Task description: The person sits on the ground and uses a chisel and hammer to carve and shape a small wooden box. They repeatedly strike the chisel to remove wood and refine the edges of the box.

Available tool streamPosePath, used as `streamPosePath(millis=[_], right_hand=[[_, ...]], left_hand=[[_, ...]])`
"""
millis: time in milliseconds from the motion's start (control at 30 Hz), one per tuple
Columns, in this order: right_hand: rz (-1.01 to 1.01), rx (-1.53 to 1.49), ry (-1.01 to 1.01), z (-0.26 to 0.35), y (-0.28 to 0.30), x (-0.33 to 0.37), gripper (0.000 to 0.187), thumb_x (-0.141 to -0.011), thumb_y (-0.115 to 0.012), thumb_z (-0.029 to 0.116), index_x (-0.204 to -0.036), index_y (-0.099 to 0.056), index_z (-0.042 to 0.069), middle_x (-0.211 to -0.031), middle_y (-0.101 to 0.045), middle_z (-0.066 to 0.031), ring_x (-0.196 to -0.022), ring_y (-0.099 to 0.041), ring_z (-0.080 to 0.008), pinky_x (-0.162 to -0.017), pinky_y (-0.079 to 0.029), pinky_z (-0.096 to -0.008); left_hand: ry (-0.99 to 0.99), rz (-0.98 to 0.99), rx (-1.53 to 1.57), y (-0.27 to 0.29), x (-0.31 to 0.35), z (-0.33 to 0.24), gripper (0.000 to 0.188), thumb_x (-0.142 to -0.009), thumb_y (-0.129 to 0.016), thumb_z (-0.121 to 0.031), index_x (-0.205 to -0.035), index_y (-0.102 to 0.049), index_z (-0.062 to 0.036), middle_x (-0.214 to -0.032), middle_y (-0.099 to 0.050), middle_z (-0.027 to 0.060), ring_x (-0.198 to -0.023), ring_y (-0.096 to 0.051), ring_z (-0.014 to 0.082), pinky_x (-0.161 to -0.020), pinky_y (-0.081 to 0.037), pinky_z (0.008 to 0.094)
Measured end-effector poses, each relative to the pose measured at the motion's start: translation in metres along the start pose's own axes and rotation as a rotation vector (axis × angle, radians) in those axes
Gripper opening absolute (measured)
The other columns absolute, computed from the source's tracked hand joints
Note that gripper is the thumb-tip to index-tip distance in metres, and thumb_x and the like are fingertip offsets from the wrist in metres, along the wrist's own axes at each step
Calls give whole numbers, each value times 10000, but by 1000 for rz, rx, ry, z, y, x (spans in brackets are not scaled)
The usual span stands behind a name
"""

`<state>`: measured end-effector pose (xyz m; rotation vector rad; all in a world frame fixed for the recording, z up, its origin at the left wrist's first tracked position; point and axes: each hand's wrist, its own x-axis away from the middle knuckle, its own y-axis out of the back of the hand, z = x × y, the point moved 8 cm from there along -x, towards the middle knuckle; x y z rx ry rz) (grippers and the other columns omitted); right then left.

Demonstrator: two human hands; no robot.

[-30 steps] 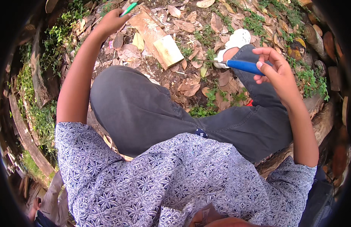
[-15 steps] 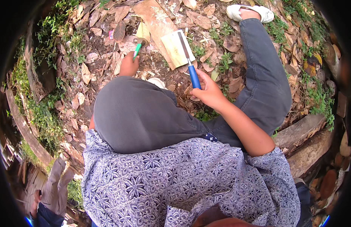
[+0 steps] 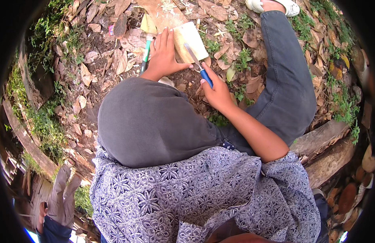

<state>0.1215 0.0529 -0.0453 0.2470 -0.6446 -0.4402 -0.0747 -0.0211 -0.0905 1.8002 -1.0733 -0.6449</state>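
Observation:
My right hand (image 3: 216, 92) is wrapped round the blue handle of a chisel (image 3: 206, 77). The flat metal blade points up and left, over the lower part of a pale wooden block (image 3: 193, 38). At the block's left edge lies my left hand (image 3: 163, 56), fingers stretched out and thumb reaching toward the chisel's blade. Nothing is gripped in it. Just left of that hand, a tool with a green and black handle (image 3: 145, 54) lies on the ground; its head is hard to make out. Beneath the block is a longer brown plank (image 3: 161, 14) with wood shavings on it.
Dry leaves (image 3: 86, 75) and small green plants (image 3: 244, 58) cover the ground around. My bent leg (image 3: 151, 121) is close in front, the other stretches to the right. Logs (image 3: 325, 139) lie at the right. Another person's legs (image 3: 60, 194) show at the lower left.
My left hand has let go of the green-handled tool and moved right, opening out beside the block. The chisel has come down and tilted left, its blade now lower on the block.

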Motion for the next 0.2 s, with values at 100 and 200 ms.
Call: streamPosePath(millis=[100, 200], right_hand=[[-19, -30, -26, 0, 5, 7, 574, -988, -565, 169, -1549, -443, 185, -1122, -719, -202, -794, -677, -228, -779, -518, -352], [6, -50, -121, -16, 9, 13, 583, -981, -592, 193, -1547, -451, 196, -1211, -699, -244, -760, -662, -200, -777, -515, -314]], left_hand=[[-3, 72, -103, -8, 2, -1, 1385, -603, -784, -800, -1562, -231, 33, -1617, -214, 279, -1479, -266, 459, -1138, -217, 671], [58, 85, -36, -13, 2, 0, 1401, -585, -800, -796, -1595, -208, -26, -1655, -181, 250, -1519, -210, 442, -1180, -169, 637]])
